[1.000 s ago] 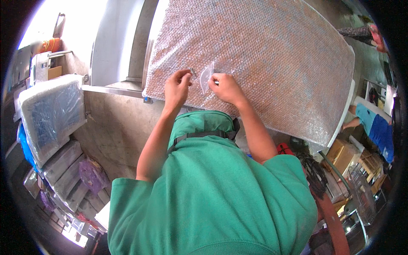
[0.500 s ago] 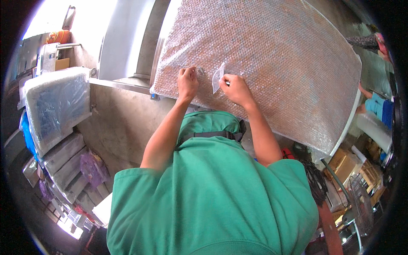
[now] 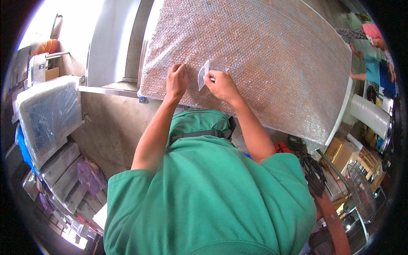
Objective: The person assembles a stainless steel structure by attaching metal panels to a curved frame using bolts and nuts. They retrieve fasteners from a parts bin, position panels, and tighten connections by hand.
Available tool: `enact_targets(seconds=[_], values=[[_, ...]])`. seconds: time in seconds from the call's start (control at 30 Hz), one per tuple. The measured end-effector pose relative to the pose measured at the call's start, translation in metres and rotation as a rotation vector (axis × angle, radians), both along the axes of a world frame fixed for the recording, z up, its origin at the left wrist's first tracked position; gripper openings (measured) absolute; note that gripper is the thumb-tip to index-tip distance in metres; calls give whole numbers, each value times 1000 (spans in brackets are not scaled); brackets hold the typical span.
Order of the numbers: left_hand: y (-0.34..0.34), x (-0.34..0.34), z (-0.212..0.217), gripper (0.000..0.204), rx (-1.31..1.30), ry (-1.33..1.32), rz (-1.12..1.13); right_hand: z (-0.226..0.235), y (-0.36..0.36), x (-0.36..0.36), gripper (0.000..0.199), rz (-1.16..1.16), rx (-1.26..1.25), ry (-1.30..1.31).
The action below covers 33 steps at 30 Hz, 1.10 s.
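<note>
A large flat piece covered in bubble wrap (image 3: 263, 59) spreads in front of me. Over its near left part, my right hand (image 3: 223, 87) is closed on a small clear plastic bag (image 3: 203, 76), whose pale edge sticks out to the left of the fingers. A small dark bit shows at the fingertips, too small to name. To the left of the bag, my left hand (image 3: 176, 83) is closed with its fingertips pinched together; whatever lies between them is hidden. The two hands are a short way apart.
A metal frame (image 3: 108, 90) adjoins the wrapped piece at the left. Plastic-wrapped panels (image 3: 51, 117) stand further left. At the far right, another person (image 3: 374, 70) is partly visible near a clear plastic roll (image 3: 369, 114). A fan (image 3: 361, 191) and cardboard boxes stand lower right.
The view has shifted slightly, so the surroundings sit further left. My left hand has turned, and the clear bit beside its fingertips no longer shows. My right hand still holds the bag.
</note>
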State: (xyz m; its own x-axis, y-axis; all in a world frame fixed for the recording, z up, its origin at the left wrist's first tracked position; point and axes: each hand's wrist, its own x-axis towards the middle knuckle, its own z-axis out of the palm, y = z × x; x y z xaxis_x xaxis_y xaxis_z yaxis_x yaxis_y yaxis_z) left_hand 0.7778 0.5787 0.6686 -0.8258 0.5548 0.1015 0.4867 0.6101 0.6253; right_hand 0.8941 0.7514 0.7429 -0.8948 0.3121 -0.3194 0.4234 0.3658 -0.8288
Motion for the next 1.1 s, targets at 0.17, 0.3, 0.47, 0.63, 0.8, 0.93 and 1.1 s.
enact_targets(seconds=[0.17,0.3,0.47,0.63,0.8,0.93,1.1], values=[[2,10,33,26,164,-190,236,-5,3,0,26,4,-5,43],[7,21,67,28,433,-822,193,-9,3,-1,25,33,0,-7],[26,17,80,35,251,-899,113,-10,2,-7,24,75,-25,36],[27,17,95,31,-4,-662,99,-6,6,-8,23,98,-66,35],[24,27,127,39,80,-499,77,21,9,-5,24,121,-88,66],[2,36,154,67,240,-326,-46,59,10,-1,24,128,-127,127],[-36,62,167,68,424,-502,-19,94,-14,-15,24,274,-256,121]])
